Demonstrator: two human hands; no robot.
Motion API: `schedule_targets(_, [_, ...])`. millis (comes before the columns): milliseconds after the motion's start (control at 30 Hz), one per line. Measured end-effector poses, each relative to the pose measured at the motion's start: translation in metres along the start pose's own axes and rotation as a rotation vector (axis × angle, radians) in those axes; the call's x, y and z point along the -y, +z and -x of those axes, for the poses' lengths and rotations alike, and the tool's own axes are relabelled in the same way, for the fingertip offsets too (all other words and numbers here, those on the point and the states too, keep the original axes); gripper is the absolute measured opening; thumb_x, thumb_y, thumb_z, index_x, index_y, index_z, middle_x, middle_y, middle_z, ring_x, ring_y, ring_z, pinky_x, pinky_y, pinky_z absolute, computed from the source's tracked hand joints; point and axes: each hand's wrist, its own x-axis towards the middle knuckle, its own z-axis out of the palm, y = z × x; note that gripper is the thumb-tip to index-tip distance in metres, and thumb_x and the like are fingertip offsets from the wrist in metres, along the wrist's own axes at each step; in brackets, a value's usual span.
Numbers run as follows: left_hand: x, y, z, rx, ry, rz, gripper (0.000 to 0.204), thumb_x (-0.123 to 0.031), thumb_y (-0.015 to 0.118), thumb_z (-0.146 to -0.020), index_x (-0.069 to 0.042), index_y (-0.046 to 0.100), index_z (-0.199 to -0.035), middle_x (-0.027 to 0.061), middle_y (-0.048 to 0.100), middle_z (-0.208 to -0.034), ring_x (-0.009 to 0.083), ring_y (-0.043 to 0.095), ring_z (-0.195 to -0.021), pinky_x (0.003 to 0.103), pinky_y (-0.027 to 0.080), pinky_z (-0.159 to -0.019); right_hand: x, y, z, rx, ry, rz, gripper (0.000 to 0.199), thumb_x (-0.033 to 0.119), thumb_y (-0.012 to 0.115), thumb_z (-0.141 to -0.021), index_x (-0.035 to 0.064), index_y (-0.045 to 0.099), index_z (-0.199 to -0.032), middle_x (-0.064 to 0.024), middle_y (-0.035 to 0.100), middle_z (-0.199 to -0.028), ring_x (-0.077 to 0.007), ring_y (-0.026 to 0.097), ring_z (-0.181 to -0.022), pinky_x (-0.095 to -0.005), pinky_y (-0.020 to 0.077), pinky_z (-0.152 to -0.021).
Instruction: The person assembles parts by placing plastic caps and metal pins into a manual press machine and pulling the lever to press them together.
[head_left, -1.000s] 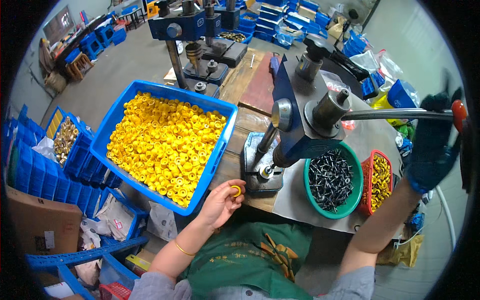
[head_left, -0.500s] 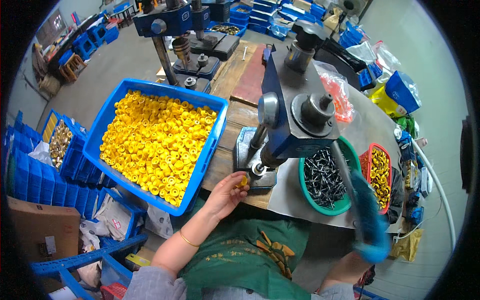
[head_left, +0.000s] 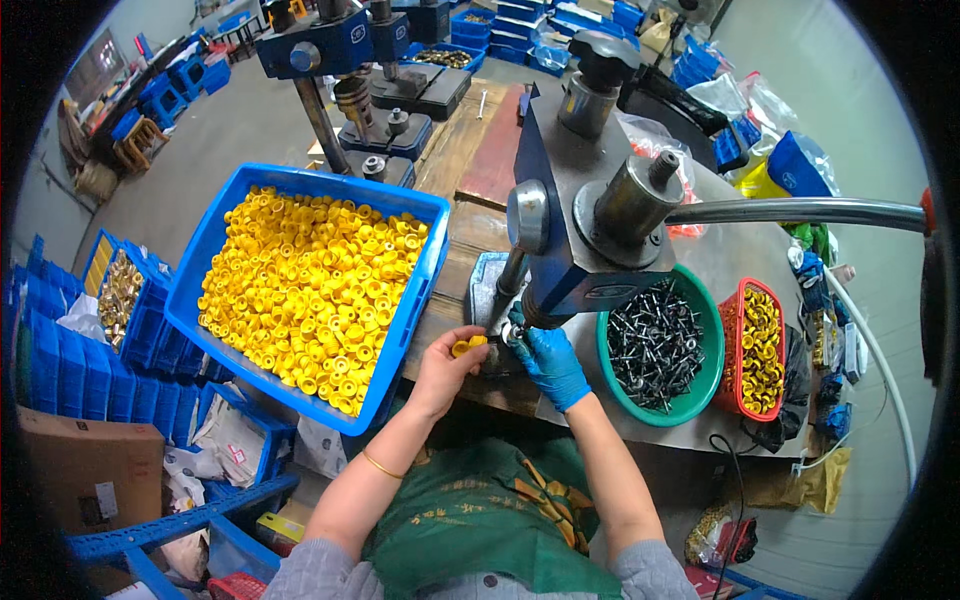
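My bare left hand (head_left: pixel 446 372) pinches a yellow plastic cap (head_left: pixel 468 346) between thumb and fingers, just left of the press base. My right hand (head_left: pixel 552 365), in a blue glove, reaches under the ram of the blue hand press (head_left: pixel 575 200). Its fingers are closed at the small round metal seat (head_left: pixel 513 334) on the base; what they grip is mostly hidden. To the left, a blue bin (head_left: pixel 185 285) holds many yellow caps. A green bowl (head_left: pixel 712 365) of dark metal pins stands right of the press.
A red basket (head_left: pixel 730 372) of yellow and metal parts stands beyond the bowl. The press lever (head_left: pixel 800 211) sticks out to the right above both containers. Further presses (head_left: pixel 315 50) stand at the back of the wooden bench, and stacked blue crates (head_left: pixel 90 365) are at the left.
My right hand has left the lever and come to the press base. The lever has swung up to the right. My left hand still holds the cap, shifted slightly left and up.
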Motion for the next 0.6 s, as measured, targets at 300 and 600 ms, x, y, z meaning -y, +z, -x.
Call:
schedule_targets(300, [-0.003,0.024,-0.025,0.048,0.519,-0.744,0.025,-0.003,0.064,-0.073,-0.002,0.057,-0.096,0.0099,0.057,-0.092,0.0163,0.058,-0.075,0.025,0.046,-0.064,0.019,-0.030,-0.001,-0.308,0.228,-0.166,0.024,0.013,0.059,-0.078,0.0014,0.047,-0.095,-0.0161,0.059,-0.076,-0.0325,0.059,-0.067,-0.0359,0.0459,-0.058])
schedule_targets(600, [-0.002,0.023,-0.024,0.026,0.381,-0.616,0.025,-0.005,0.066,-0.071,-0.004,0.059,-0.095,0.0074,0.059,-0.087,0.0139,0.057,-0.074,0.025,0.046,-0.064,0.013,-0.046,-0.007,0.010,0.249,0.011,0.026,0.019,0.068,-0.070,0.0007,0.050,-0.074,-0.0172,0.054,-0.068,-0.0323,0.056,-0.063,-0.0361,0.0441,-0.055])
